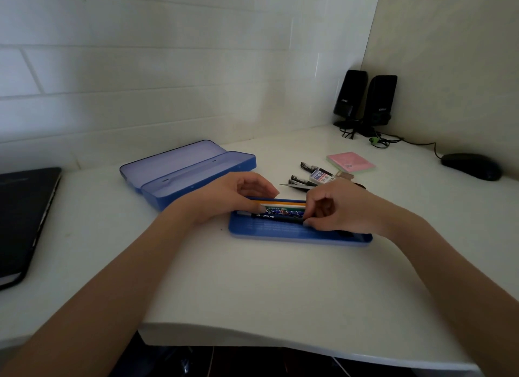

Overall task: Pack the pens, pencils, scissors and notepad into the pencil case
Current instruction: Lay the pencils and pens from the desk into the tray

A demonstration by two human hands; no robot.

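both hands seating a pen in the blue tray on the worktop (252,292)

right hand (339,205) pinches dark pen (276,219), light, stiff, slick; left hand (227,194) curled on pencils (280,204) in tray (295,233). beyond: open pencil case (185,171), loose pens (306,177), pink notepad (351,162).

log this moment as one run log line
stage: packing | left hand: steadies pencils | right hand: pinches dark pen in blue tray | unpacked: pens, pink notepad

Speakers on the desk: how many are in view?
2. Both black speakers stand side by side in the far right corner of the desk, the left speaker and the right speaker, behind the mouse. No others show.
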